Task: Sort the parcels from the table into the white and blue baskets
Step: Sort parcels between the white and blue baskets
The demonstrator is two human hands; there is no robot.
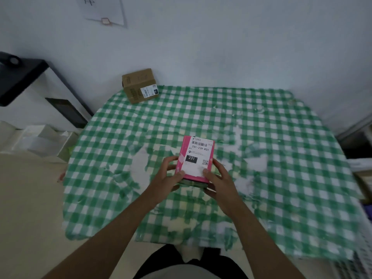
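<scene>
- Hands, nearest my view: the left hand and right hand both gripped the pink box, thumbs curled onto its labelled top face, fingers wrapped round its two long sides.
- Pink box: held just above the table, near the middle of its near half. Label face turned up toward me. Long axis ran away from me, tilted slightly to the right; barcode end far, blank end near. Printed text read upright from my side: "231-239-K01" and "231".
- Brown box: on the far left corner of the table, well apart from the hands, untouched, its label on the side facing me.
- Baskets: neither the white nor the blue one could be made out; I could not tell where they stood.
- Step in hand, as I judged it: reading the label to choose a basket.
- Next move called for: carrying the pink box off the table to the matching basket, then fetching the brown box.
</scene>
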